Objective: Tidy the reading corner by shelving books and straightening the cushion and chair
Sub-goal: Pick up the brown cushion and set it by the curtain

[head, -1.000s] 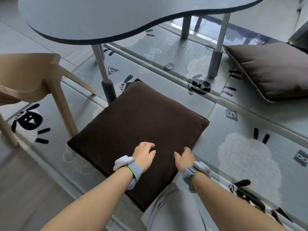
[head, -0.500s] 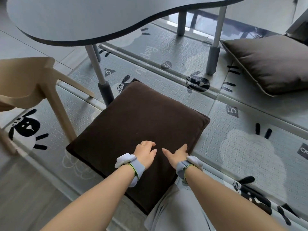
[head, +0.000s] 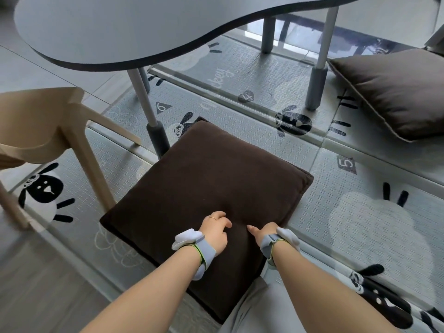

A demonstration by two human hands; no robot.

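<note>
A dark brown square cushion (head: 211,179) lies flat on the play mat, one corner pointing under the table. Both my hands rest on its near part, close together. My left hand (head: 216,230) has its fingers curled into the fabric. My right hand (head: 264,233) lies beside it, thumb pointing left and its fingers hidden. A crease in the cushion runs between the two hands. A beige chair (head: 40,131) stands at the left, one leg close to the cushion's left corner. No books are in view.
A grey curved table (head: 144,27) overhangs the far side, with its legs (head: 156,133) (head: 317,87) on a sheep-patterned play mat (head: 360,224). A second brown cushion (head: 394,92) lies at the right. My grey-trousered knee (head: 252,308) touches the cushion's near edge.
My right hand has moved left from the cushion's edge onto its top, closer to my left hand. A crease has formed between them. The cushion has hardly shifted.
</note>
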